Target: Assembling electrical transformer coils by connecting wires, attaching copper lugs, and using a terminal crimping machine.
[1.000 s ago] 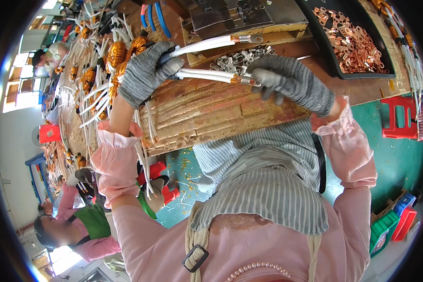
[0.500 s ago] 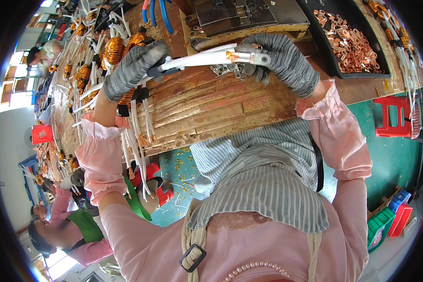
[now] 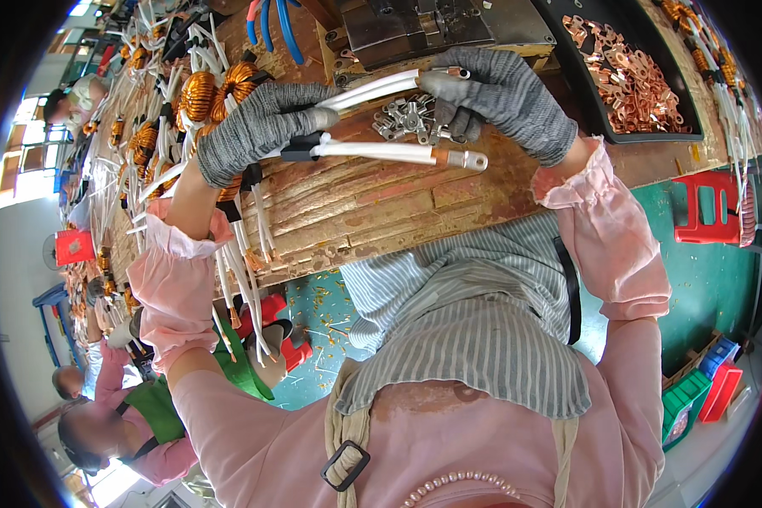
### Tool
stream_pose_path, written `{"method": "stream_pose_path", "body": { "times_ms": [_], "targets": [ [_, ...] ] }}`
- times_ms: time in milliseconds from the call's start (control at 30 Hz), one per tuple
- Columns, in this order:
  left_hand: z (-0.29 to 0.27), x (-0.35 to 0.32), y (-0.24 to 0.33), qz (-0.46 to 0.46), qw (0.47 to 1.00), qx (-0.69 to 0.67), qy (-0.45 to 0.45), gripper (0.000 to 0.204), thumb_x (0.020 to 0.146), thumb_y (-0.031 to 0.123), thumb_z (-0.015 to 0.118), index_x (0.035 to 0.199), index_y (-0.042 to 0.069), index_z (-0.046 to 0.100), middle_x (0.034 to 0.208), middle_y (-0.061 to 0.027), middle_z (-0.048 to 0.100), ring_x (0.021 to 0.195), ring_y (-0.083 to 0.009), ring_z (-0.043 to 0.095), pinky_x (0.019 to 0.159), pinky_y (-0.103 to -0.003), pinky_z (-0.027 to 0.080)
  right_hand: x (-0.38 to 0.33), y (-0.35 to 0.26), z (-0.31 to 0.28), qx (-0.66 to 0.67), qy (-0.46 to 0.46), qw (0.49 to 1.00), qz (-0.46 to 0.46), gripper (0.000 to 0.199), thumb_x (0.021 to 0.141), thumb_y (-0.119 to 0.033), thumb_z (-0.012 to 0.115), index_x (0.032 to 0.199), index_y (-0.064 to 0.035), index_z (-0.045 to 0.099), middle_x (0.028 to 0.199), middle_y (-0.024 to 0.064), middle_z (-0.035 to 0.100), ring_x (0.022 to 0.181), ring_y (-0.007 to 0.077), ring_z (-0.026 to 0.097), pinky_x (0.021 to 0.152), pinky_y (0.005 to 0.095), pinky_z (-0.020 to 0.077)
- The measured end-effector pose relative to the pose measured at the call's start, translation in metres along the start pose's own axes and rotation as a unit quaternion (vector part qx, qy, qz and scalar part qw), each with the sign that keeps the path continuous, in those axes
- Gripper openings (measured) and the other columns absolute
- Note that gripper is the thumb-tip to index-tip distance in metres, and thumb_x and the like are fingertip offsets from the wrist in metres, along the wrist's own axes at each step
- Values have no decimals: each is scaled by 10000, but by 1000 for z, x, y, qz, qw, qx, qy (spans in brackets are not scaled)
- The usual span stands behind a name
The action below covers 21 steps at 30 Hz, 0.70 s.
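My left hand (image 3: 262,127), in a grey knitted glove, is closed around white cables near a black sleeve (image 3: 300,152). An upper white cable (image 3: 374,88) runs from it to my right hand (image 3: 512,97), also gloved, whose fingers pinch that cable's end; a metal tip shows at the fingertips. A lower white cable (image 3: 377,151) sticks out below, apart from my right hand, with a metal terminal lug (image 3: 469,161) on its end. Under my right fingers lies a small pile of silvery terminal lugs (image 3: 405,117) on the wooden bench (image 3: 364,207).
Copper-wound coils (image 3: 198,95) with white leads crowd the bench's left side. A metal press base (image 3: 419,25) stands at the back. To the right sits a black tray (image 3: 588,114) of copper lugs. A red stool (image 3: 704,212) and co-workers (image 3: 148,432) are nearby.
The two cable ends, held together before, are now apart. The lugged one hangs lower, free of my right hand, which holds the upper cable's end. The silvery pile shows more.
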<state>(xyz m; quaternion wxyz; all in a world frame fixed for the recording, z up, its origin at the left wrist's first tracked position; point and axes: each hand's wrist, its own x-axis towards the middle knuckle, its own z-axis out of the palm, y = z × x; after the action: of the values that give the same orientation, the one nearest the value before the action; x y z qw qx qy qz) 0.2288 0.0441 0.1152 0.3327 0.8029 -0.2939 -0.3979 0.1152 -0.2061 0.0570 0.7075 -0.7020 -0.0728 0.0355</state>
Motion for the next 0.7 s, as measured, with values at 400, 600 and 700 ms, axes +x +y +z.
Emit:
{"method": "stream_pose_path", "body": {
  "times_ms": [400,600,700],
  "targets": [
    [17,0,1,97,982,31,158,384,850,244,547,1205,105,499,857,34,539,724,-19,476,665,-168,428,0,-6,-24,-10,28,999,-26,246,864,-271,526,935,-45,591,653,-6,544,551,47,492,479,179,379],
    [7,5,-3,104,979,53,169,338,864,154,522,1190,67,500,982,-54,603,862,-85,550,786,-209,437,9,-7,-28,-45,64,996,-50,237,855,-268,543,899,-45,607,614,-19,502,525,41,440,467,179,359],
    [4,10,0,114,973,77,185,331,861,135,525,1180,51,503,982,-56,602,872,-85,551,795,-210,435,13,-10,-33,-86,65,992,-67,238,848,-274,554,900,-49,610,613,-24,497,528,34,430,469,173,356]
  ]
}}
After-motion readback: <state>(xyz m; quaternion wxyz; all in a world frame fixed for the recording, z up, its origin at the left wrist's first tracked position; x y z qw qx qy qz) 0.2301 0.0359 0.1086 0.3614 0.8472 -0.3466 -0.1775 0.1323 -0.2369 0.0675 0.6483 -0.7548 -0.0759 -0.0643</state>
